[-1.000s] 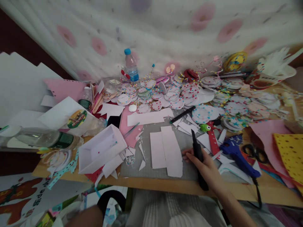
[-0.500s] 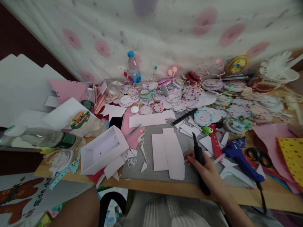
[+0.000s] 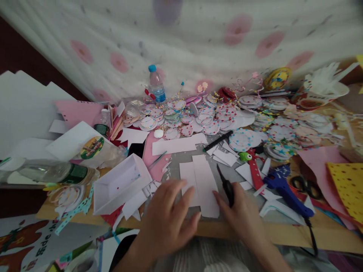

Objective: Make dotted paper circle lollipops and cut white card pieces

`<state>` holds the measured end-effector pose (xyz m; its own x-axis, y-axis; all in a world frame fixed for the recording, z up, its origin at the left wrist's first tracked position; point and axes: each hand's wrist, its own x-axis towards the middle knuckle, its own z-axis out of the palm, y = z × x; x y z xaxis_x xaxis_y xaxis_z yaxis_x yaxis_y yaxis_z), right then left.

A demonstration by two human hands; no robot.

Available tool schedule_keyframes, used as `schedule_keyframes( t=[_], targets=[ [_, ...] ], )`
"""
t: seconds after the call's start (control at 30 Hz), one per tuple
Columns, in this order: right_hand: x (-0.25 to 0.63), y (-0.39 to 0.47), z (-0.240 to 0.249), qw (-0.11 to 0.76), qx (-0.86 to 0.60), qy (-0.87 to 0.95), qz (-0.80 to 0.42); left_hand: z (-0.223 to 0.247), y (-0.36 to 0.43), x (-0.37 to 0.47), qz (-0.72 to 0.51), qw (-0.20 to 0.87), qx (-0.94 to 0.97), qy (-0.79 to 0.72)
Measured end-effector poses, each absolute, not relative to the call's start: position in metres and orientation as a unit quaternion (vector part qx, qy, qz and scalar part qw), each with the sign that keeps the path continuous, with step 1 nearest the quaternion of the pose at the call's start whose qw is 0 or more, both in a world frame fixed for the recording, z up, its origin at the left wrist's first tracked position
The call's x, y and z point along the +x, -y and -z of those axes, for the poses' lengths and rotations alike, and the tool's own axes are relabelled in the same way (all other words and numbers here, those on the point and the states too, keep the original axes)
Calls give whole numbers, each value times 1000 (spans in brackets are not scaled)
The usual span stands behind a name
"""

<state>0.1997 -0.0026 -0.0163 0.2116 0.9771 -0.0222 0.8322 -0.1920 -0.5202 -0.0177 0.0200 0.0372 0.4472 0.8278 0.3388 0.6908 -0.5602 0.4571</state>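
Two white cards point(image 3: 206, 189) | left hand point(image 3: 167, 219): grip spread | right hand point(image 3: 242, 213): grip round one cutter point(image 3: 227, 187)

Looks dim and muted overall, lit softly and evenly, with a greyish cast. Reads palest on the white card pieces point(image 3: 205, 185) and the hanging cloth point(image 3: 193, 45); sinks to near black along the upper left edge and darkens beneath the counter point(image 3: 329, 238). Smears with motion blur at the left hand point(image 3: 167, 221), more faintly at the right hand point(image 3: 244, 213). Stretches and softens toward the edges, wide-angle fashion.
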Motion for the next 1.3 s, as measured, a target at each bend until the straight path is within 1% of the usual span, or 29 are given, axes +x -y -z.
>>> schedule_keyframes(
  t=[0.13,0.23,0.3,0.37,0.43,0.5,0.57,0.7,0.8,0.83,0.9,0.97,1.03,1.13,1.2,1.3],
  targets=[
    [181,-5,15,133,-749,631,-153,-2,-24,-11,-132,95,874,-458],
    [185,-16,20,119,-753,621,-183,22,-25,-11,-92,68,892,-437],
    [194,-24,24,156,-762,587,-225,29,-25,-13,-89,46,900,-425],
    [202,-30,28,222,-757,540,-293,30,-25,-15,-85,31,905,-416],
    [204,-34,30,282,-725,514,-361,29,-27,-16,-77,23,910,-408],
    [202,-34,30,312,-685,520,-403,28,-28,-17,-67,13,915,-398],
    [200,-31,29,334,-670,522,-409,28,-30,-17,-67,2,921,-383],
    [209,-23,23,381,-688,479,-391,23,-33,-24,-102,-11,935,-339],
    [220,-17,18,402,-689,414,-439,16,-33,-34,-159,1,928,-336],
    [223,-16,18,404,-686,398,-456,14,-33,-38,-189,17,914,-357],
    [227,-13,17,398,-685,388,-472,10,-31,-43,-266,70,852,-445],
    [231,-11,19,382,-689,405,-464,6,-29,-47,-346,150,736,-562],
    [236,-10,24,353,-708,447,-417,4,-26,-47,-414,253,595,-641],
    [244,-12,34,305,-735,531,-291,3,-22,-45,-484,389,447,-644],
    [247,-15,39,292,-726,584,-218,2,-19,-43,-510,430,397,-630],
    [243,-16,40,301,-702,628,-149,-1,-18,-40,-531,463,351,-616]
  ],
)
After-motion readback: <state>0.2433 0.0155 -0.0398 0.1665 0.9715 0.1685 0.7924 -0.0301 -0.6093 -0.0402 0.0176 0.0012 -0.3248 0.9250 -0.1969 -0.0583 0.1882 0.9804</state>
